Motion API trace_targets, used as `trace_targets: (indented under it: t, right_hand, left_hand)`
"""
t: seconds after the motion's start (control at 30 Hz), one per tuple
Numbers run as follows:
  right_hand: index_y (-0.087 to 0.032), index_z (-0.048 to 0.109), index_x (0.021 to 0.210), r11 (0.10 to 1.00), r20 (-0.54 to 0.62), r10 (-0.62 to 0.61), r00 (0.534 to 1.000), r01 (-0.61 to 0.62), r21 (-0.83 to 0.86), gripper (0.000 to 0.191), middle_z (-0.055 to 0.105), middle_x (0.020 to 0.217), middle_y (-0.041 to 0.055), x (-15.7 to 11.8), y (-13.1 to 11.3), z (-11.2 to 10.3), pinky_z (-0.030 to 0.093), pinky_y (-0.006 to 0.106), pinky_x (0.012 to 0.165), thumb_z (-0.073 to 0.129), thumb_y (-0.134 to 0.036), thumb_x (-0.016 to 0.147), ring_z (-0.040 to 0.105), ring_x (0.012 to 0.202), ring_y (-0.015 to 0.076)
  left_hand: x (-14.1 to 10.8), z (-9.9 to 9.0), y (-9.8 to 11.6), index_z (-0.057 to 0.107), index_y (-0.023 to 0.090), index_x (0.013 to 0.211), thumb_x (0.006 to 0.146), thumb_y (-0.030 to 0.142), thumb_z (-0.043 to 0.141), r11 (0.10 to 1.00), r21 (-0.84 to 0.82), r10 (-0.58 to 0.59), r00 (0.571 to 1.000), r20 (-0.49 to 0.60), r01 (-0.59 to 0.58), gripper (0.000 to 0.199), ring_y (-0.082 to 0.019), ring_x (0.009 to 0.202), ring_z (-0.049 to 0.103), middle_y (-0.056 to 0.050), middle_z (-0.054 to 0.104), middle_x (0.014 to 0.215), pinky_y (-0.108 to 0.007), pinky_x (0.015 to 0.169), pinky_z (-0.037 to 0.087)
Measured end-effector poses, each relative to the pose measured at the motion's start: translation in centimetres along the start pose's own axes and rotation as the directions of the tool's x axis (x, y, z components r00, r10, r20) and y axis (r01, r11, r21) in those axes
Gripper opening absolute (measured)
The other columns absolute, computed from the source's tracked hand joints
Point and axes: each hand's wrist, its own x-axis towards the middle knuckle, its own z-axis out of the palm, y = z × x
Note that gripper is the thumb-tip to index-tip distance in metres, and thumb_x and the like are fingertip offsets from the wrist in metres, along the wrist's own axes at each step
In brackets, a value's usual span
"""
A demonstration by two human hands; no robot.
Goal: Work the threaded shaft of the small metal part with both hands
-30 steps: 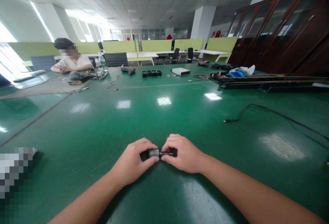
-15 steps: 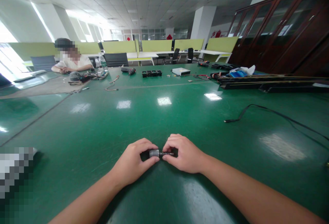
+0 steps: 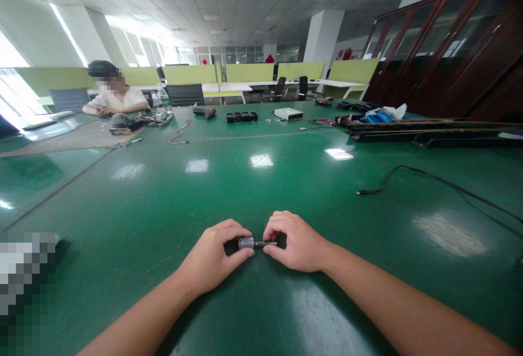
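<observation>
A small grey metal cylinder point(image 3: 246, 243) with a thinner dark shaft point(image 3: 259, 245) lies level, low over the green table or on it; I cannot tell which. My left hand point(image 3: 216, 249) pinches the cylinder between thumb and fingers from the left. On the right, my right hand point(image 3: 296, 242) closes its thumb and fingertips around the coiled or ridged outer part point(image 3: 271, 243) of the shaft. A short length of bare shaft shows between the two hands. Fingertips partly hide both ends.
A black cable point(image 3: 402, 167) runs across the green table point(image 3: 229, 192) at right. Farther back are a power drill point(image 3: 204, 112), a black tray-like part point(image 3: 242, 117), a white box point(image 3: 288, 113) and long dark bars point(image 3: 392, 131). A person point(image 3: 116, 97) sits at far left.
My right hand has shifted slightly right along the shaft, with the coiled part under its fingers. More bare shaft shows beside the cylinder. My left hand keeps its hold.
</observation>
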Motion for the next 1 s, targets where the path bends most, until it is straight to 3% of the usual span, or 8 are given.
trace_targets:
  t: [0.37,0.63,1.0]
  right_hand:
    - [-0.018,0.062,0.068,1.000,0.041,0.017,0.999,-0.017,0.015,0.012,0.058,0.061,-0.0040,0.1,0.9,-0.9,0.040,0.032,0.076,0.072,-0.012,0.066,0.055,0.063,0.0134]
    - [-0.016,0.062,0.065,0.988,0.092,0.071,0.993,-0.083,0.131,0.010,0.054,0.059,-0.0037,-0.2,2.1,-2.1,0.039,0.023,0.056,0.068,-0.009,0.063,0.052,0.056,0.0113]
    - [-0.017,0.065,0.066,0.990,0.081,0.058,0.995,-0.068,0.123,0.007,0.056,0.058,-0.0023,-0.1,2.2,-1.7,0.040,0.025,0.061,0.070,-0.012,0.064,0.053,0.061,0.0135]
  left_hand:
    - [0.0,-0.1,-0.1,0.072,0.022,0.100,0.085,0.023,0.067,1.000,0.012,-0.005,1.000,0.004,0.005,0.016,-0.018,0.089,0.064,-0.003,0.070,0.095,-0.030,0.083,0.050]
    - [0.1,-0.2,-0.1,0.071,0.022,0.100,0.085,0.023,0.068,1.000,0.025,-0.014,1.000,0.009,0.014,0.015,-0.019,0.090,0.064,-0.003,0.070,0.096,-0.031,0.084,0.049]
    - [0.1,-0.2,-0.2,0.072,0.022,0.100,0.085,0.025,0.067,0.999,0.026,-0.019,1.000,0.011,0.019,0.015,-0.019,0.090,0.064,-0.003,0.070,0.096,-0.030,0.084,0.049]
